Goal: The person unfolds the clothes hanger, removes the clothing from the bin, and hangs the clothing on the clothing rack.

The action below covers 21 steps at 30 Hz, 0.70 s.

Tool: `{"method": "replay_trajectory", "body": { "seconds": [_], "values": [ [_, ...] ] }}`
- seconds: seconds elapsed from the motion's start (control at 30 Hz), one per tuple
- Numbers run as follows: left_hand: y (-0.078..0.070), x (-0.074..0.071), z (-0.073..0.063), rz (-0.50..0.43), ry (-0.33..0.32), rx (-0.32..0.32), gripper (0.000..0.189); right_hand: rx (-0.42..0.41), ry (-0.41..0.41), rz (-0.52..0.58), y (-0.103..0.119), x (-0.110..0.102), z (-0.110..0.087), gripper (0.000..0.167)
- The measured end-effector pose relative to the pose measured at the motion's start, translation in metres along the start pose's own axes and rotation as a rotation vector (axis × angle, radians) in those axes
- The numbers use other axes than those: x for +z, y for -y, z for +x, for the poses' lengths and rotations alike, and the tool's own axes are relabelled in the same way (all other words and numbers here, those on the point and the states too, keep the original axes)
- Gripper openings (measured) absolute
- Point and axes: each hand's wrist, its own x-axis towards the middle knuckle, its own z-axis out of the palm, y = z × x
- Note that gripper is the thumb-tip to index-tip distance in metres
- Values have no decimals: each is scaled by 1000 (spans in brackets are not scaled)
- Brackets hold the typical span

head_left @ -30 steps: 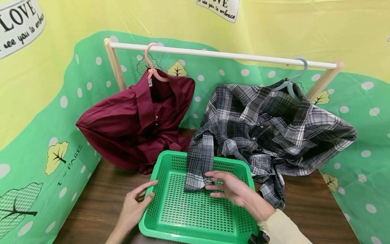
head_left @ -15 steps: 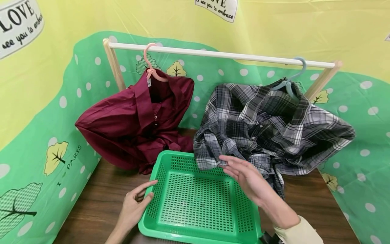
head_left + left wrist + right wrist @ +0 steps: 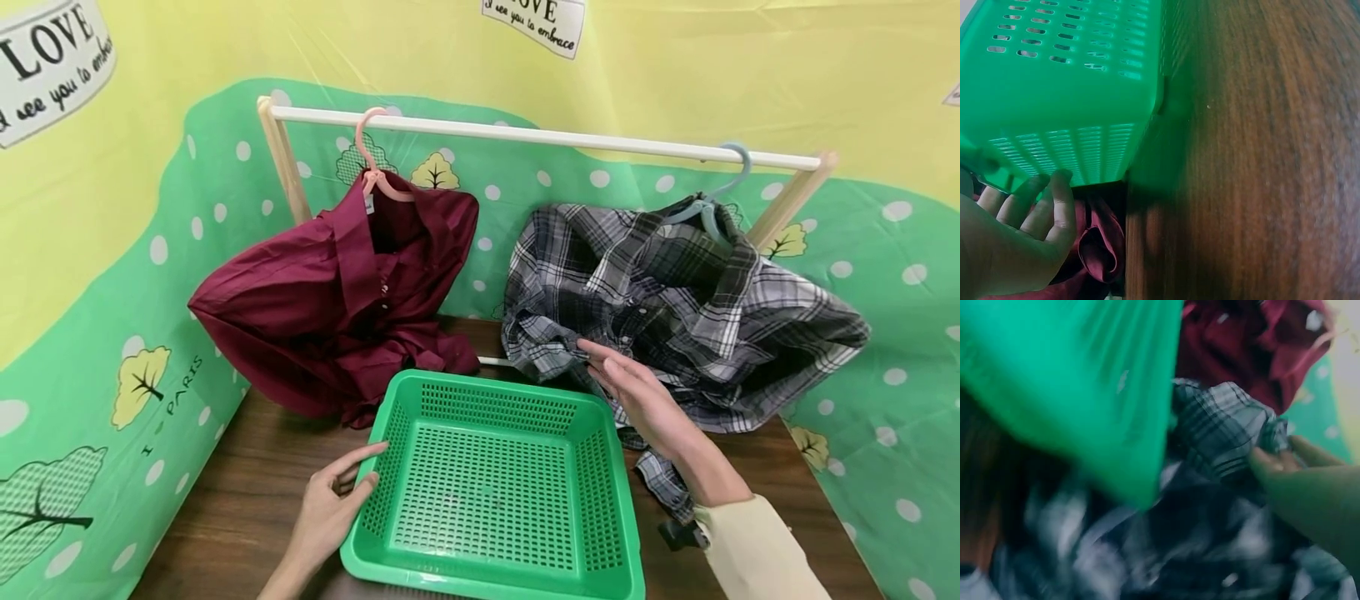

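Observation:
My left hand rests at the left rim of a green perforated plastic basket, thumb and fingers at its edge. The left wrist view shows its bent fingers against the basket's slotted outer side. Beyond the basket's far right corner, my right hand pinches the sleeve end of a grey-and-black plaid shirt. In the right wrist view, the bunched cuff lies at the thumb and fingertips. The shirt hangs from a blue hanger, its lower part crumpled behind the right hand.
A burgundy shirt hangs from a pink hanger on the left. Both hangers hook over the white bar of a wooden-legged rack. Patterned yellow-green cloth surrounds the dark wooden table.
My right hand has moved away and to the right, drawing the plaid sleeve up out of the basket and past its far rim. The left hand stays at the basket's left rim.

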Motion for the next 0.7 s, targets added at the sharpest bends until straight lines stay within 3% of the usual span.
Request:
{"method": "replay_trajectory", "body": {
  "seconds": [0.17, 0.37, 0.53, 0.7],
  "values": [
    [0, 0, -1, -7, 3, 0, 37, 72, 71, -53, -32, -24, 10, 80],
    [-1, 1, -2, -7, -4, 4, 37, 206, 69, -44, -69, -44, 16, 91],
    [-1, 1, -3, -11, 1, 10, 37, 330, 99, -23, -93, -49, 19, 96],
    [0, 1, -3, -6, -3, 28, 36, 375, 92, -40, -98, -44, 21, 98]
  ]
}}
